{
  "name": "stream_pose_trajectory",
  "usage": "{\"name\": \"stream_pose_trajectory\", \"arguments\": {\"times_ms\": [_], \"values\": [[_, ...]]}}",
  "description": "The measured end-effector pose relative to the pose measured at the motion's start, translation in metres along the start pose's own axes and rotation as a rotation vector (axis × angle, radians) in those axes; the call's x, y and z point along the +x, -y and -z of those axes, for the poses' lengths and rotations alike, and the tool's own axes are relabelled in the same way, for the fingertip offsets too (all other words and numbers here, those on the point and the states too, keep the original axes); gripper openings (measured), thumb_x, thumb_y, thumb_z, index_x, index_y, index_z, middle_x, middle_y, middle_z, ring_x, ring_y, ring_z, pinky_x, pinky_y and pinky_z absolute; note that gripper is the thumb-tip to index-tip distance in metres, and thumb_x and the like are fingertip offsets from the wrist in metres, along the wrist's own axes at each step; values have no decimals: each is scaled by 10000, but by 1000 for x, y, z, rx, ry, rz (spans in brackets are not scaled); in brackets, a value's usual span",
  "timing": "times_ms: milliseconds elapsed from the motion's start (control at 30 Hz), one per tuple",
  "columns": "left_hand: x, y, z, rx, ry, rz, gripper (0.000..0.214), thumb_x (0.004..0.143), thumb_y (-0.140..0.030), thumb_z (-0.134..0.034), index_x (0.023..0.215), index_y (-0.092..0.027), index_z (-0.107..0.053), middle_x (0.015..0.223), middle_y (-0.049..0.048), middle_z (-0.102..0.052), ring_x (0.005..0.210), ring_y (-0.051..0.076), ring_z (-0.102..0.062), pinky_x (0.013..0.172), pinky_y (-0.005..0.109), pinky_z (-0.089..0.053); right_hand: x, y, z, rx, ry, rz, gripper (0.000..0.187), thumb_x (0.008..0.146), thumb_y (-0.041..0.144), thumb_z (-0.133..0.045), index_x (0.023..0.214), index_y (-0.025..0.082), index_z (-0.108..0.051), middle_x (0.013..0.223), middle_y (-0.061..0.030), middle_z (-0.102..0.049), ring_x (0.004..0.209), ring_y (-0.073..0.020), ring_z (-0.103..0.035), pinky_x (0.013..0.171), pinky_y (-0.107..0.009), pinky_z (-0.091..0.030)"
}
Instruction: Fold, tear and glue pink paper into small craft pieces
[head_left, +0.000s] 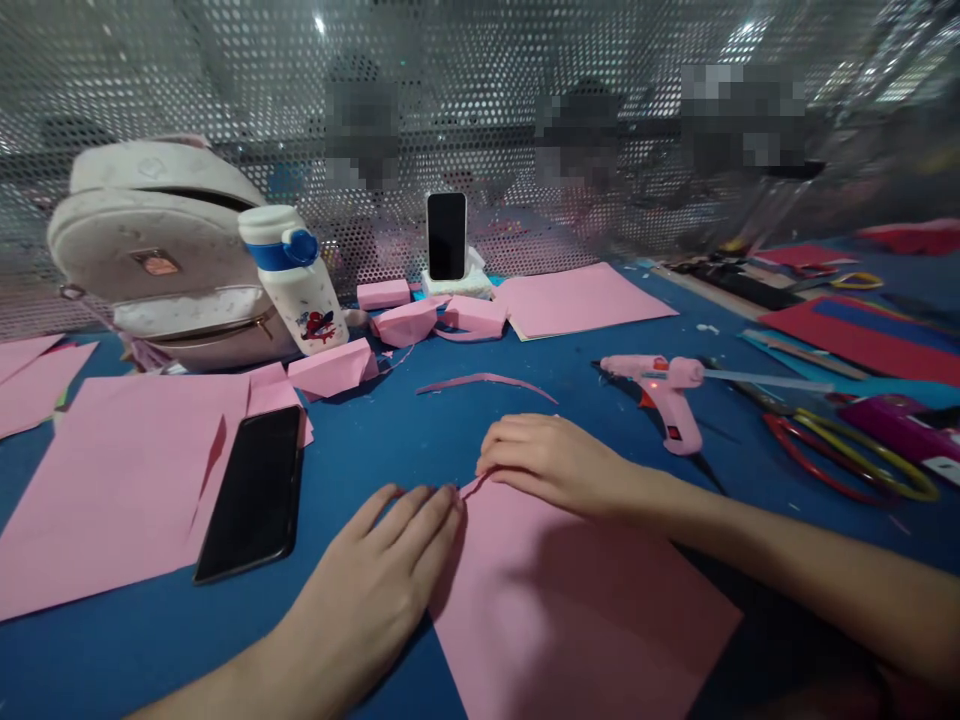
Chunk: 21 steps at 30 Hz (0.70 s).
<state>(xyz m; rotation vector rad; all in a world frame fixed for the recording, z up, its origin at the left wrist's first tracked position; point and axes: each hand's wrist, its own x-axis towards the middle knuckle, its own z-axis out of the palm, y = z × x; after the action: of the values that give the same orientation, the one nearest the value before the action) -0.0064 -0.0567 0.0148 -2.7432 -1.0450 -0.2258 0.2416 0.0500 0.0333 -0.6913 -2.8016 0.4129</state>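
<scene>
A large pink paper sheet (pixel 585 590) lies in front of me on the blue table, its far edge turned up in a narrow fold. My left hand (pixel 401 560) has its fingers closed together on the left end of that fold. At the same edge, a little farther right, my right hand (pixel 547 460) is closed with its fingertips on the paper. The fold shows between the two hands; my thumbs are mostly hidden. Just beyond them lies a thin pink paper strip (pixel 486 380).
A pink glue gun (pixel 660 385) and scissors (pixel 855 455) lie on the right. Left of my hands a black phone (pixel 255 495) rests on pink sheets (pixel 105 480). Behind stand a backpack (pixel 165 250), a bottle (pixel 296 285), folded pink pieces (pixel 334 368) and an upright phone (pixel 447 237).
</scene>
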Motion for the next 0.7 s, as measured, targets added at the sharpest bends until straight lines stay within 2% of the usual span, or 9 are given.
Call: {"name": "stream_pose_trajectory", "arguments": {"times_ms": [100, 233, 467, 600, 700], "values": [[-1, 2, -11, -82, 57, -50, 573, 965, -85, -363, 1531, -153, -307, 1575, 82, -382, 1380, 242, -424, 1111, 422, -357, 1, -1, -1, 58, -8, -32, 234, 1019, 240, -483, 940, 183, -696, 948, -44, -681, 904, -167, -594, 801, -290, -443], [-2, 7, -13, -120, 100, -66, 591, 959, -84, -369, 1541, -121, -273, 1595, 100, -332, 1439, 240, -362, 1151, 445, -349, 1, -3, -2, 14, -13, -8, 227, 1019, 228, -485, 925, 177, -685, 907, -39, -678, 868, -165, -578, 791, -289, -437], [1, 17, -5, -147, 95, -150, 643, 928, -89, -407, 1551, -118, -251, 1597, 110, -319, 1478, 268, -295, 1196, 511, -286, -7, -11, -1, -203, -86, 229, 250, 1013, 152, -463, 933, 170, -700, 962, -58, -702, 910, -168, -564, 775, -301, -404], [1, 21, -3, -129, 109, -189, 616, 947, -109, -405, 1546, -105, -262, 1606, 128, -287, 1489, 268, -270, 1220, 496, -221, -10, 2, -1, -262, -88, 205, 201, 987, 232, -530, 948, 163, -714, 984, -69, -706, 935, -187, -567, 803, -329, -412], [1, 23, -2, -125, 138, -200, 620, 948, -119, -406, 1549, -108, -255, 1613, 127, -263, 1493, 264, -257, 1230, 482, -175, -12, 13, -3, -285, -62, 134, 202, 962, 291, -574, 1043, 171, -714, 1018, -81, -711, 968, -222, -577, 822, -360, -423]]}}
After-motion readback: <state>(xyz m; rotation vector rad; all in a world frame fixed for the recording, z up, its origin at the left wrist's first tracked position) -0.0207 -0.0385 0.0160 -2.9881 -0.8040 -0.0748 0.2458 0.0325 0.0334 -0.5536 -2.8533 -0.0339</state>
